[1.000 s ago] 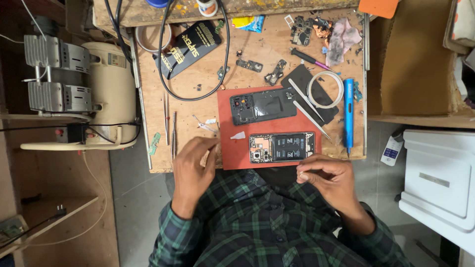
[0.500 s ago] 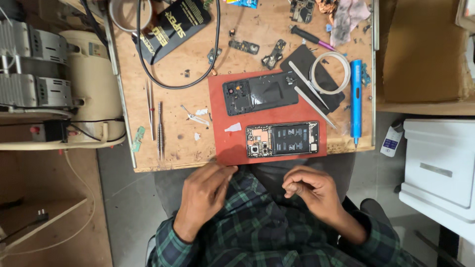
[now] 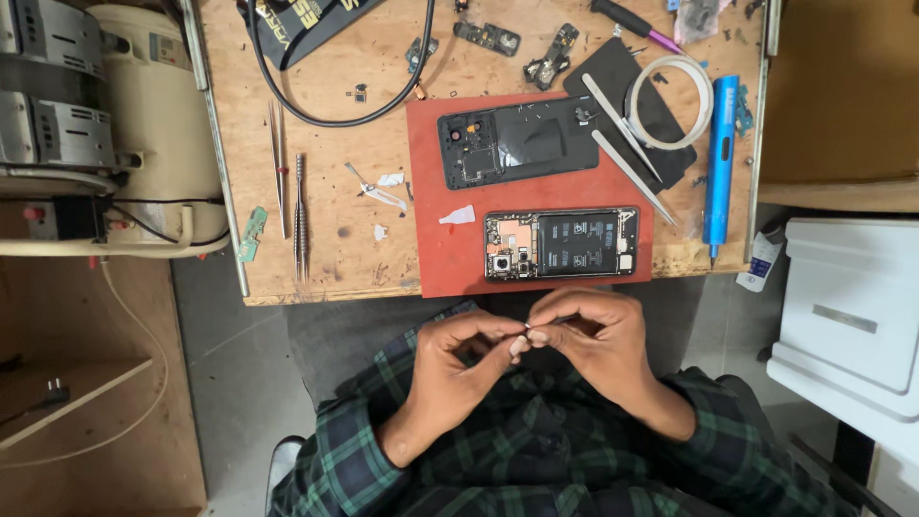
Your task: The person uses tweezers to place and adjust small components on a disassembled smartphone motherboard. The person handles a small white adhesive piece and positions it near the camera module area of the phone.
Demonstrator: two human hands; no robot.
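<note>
Black pouch and small bottle label showing on the workbench.
Lying at the bench's top edge, left of centre: a flat black pouch (image 3: 311, 24) with yellow print, partly cut off by the frame. Standing just off the bench's right corner: a small white bottle (image 3: 761, 263) wearing a blue label. Showing no lit screens anywhere.

mat (image 3: 436, 249): red | opened phone (image 3: 560, 244): black, copper patches | back cover (image 3: 522, 144): black | electric screwdriver (image 3: 720, 158): blue | tape ring (image 3: 670, 101): white | bench (image 3: 325, 191): pale wood | shirt sleeves (image 3: 354, 460): green-navy plaid | cable (image 3: 335, 115): black
</note>
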